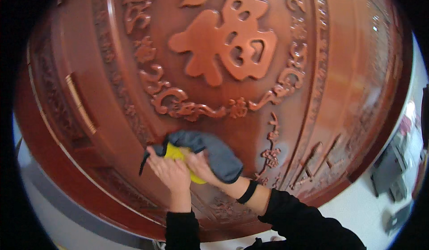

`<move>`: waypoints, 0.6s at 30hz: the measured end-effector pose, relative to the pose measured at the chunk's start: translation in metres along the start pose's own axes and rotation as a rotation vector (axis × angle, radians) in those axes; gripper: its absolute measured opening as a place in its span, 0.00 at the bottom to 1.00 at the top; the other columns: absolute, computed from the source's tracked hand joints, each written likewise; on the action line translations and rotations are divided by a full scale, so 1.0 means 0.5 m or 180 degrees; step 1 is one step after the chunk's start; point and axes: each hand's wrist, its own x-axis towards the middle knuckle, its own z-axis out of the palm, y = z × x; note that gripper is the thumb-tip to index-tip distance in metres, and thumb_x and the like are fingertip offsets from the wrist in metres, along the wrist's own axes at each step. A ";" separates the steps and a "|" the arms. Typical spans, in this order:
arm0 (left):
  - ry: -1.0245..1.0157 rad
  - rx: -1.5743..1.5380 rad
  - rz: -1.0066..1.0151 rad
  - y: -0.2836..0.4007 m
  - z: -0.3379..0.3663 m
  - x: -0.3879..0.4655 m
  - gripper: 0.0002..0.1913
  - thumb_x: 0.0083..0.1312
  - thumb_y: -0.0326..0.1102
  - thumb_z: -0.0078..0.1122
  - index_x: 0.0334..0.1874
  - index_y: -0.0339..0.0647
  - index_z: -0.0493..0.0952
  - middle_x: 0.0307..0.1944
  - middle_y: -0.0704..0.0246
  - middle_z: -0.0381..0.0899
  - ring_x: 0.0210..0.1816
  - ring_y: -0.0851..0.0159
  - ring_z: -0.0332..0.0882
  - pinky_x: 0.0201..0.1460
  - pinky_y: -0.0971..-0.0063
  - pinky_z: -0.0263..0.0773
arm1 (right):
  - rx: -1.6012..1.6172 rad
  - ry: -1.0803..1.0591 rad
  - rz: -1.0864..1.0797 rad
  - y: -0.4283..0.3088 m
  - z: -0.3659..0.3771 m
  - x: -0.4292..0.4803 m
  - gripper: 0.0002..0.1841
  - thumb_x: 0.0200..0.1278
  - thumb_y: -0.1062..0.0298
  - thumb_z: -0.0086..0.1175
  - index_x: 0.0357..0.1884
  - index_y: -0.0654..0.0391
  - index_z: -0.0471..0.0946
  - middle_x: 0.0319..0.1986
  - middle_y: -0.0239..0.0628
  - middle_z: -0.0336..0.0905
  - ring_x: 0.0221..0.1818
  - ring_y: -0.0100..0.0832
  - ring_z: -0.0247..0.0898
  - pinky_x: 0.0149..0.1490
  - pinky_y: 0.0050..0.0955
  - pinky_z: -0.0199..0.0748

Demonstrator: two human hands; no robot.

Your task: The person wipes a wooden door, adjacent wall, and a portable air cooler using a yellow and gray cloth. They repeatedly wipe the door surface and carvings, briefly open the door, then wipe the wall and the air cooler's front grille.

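Both of my hands are at a grey and yellow cloth (pixel 219 156) near the lower part of a carved, glossy reddish-brown wooden panel (pixel 241 129). My left hand (pixel 172 173) lies over the cloth's left part with its fingers spread; whether it grips any of it is not clear. My right hand (pixel 199 164) is closed on the yellow part, and the grey part drapes over and beside its wrist. A black band circles my right forearm. Above the cloth, the panel bears a large raised character (pixel 231 45) within a carved scroll border (pixel 174 99).
Carved handles (pixel 310 163) stand out at the panel's lower right. A slim brass-coloured strip (pixel 78 102) is on the left. Grey objects (pixel 399 169) stand on the pale floor (pixel 358 213) at the right, beyond the panel's edge.
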 end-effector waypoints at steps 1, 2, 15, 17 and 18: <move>-0.0122 -0.0039 0.0002 -0.006 -0.002 -0.034 0.20 0.72 0.36 0.47 0.53 0.20 0.71 0.76 0.32 0.50 0.80 0.37 0.47 0.79 0.38 0.44 | 0.0062 -0.0095 0.0096 -0.004 0.008 -0.025 0.18 0.69 0.74 0.56 0.60 0.64 0.77 0.55 0.45 0.82 0.58 0.35 0.77 0.64 0.32 0.72; -0.0278 -0.0115 -0.0112 -0.005 -0.009 -0.068 0.20 0.72 0.35 0.46 0.53 0.18 0.70 0.76 0.31 0.49 0.80 0.36 0.47 0.80 0.39 0.43 | 0.0135 -0.0194 0.0185 -0.005 0.010 -0.047 0.18 0.70 0.74 0.56 0.60 0.64 0.77 0.55 0.44 0.82 0.58 0.35 0.77 0.64 0.32 0.72; 0.0955 -0.0850 0.0437 0.243 0.017 0.154 0.27 0.79 0.45 0.43 0.70 0.29 0.60 0.81 0.37 0.38 0.79 0.30 0.42 0.78 0.37 0.42 | -0.4115 0.1019 -0.1433 -0.063 -0.252 0.030 0.20 0.56 0.57 0.66 0.51 0.53 0.83 0.58 0.45 0.74 0.64 0.52 0.67 0.69 0.56 0.58; 0.0790 -0.0480 0.0521 0.314 0.017 0.182 0.25 0.77 0.47 0.44 0.67 0.34 0.66 0.80 0.40 0.45 0.77 0.33 0.52 0.75 0.39 0.51 | -0.4812 0.1295 -0.1305 -0.072 -0.316 0.024 0.24 0.58 0.49 0.64 0.53 0.50 0.83 0.56 0.44 0.74 0.64 0.50 0.65 0.69 0.60 0.54; 0.0618 -0.0501 0.0613 0.346 0.016 0.183 0.24 0.76 0.47 0.46 0.65 0.36 0.69 0.80 0.41 0.49 0.74 0.36 0.57 0.72 0.40 0.55 | -0.4919 0.1393 -0.1101 -0.070 -0.336 0.010 0.25 0.57 0.48 0.63 0.54 0.50 0.83 0.56 0.44 0.74 0.64 0.51 0.65 0.69 0.60 0.55</move>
